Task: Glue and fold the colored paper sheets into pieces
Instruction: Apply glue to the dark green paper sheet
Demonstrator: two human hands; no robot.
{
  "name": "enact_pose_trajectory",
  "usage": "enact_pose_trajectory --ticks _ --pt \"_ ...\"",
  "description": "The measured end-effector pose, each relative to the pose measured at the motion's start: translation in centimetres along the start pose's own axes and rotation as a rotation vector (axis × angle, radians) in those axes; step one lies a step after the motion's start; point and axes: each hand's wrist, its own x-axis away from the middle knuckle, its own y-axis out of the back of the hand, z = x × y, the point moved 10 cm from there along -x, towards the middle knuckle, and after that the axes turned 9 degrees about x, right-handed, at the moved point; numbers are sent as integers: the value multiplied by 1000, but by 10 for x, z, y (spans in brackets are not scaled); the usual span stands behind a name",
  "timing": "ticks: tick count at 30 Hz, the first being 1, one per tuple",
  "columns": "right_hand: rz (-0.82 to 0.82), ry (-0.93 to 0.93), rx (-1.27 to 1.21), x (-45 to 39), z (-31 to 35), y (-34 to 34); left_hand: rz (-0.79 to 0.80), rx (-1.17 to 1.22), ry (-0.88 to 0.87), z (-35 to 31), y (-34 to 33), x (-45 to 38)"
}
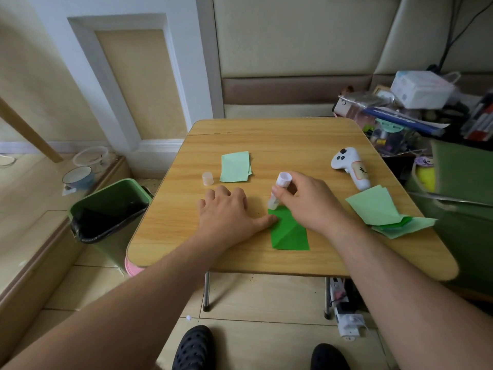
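Right hand [306,201]: pinched glue stick [278,192], tip on dark green sheet [289,231].
Left hand [229,212]: fingers spread flat, thumb pinning sheet's left edge.
Sheet location: counter [266,134], front centre, under both hands.

So the table [266,134] sits right up against the padded wall panel behind it. Near the front edge there's a folded sheet [289,232], with the left hand [229,212] flat on the tabletop just left of it, thumb touching the sheet's left edge. The right hand [306,201] is over the sheet's far end with a glue stick [278,192], tip down on the paper. The cap [207,178] stands behind the left hand, and a small stack of papers [235,166] is just right of the cap. A controller [350,166] lies far right, a loose paper pile [384,212] in front of it at the table's right edge. A bin [106,209] is on the floor left of the table.
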Motion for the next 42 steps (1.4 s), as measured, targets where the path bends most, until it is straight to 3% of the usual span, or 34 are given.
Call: enact_pose_trajectory --ticks 14,19,28,37,42 --pt "-16 -110 167 5 -34 30 82 19 2 1 -1 0" --pt "-116 -122 -60 4 -23 33 77 18 2 1 -1 -1" --pt "13 -34 -155 5 4 -4 51 9 -9 0 -1 0" --pt "29 -42 186 7 -13 19 62 13 -10 0 -1 -1" --pt "15 -36 243 8 -16 28 60 25 -10 0 -2 -1"
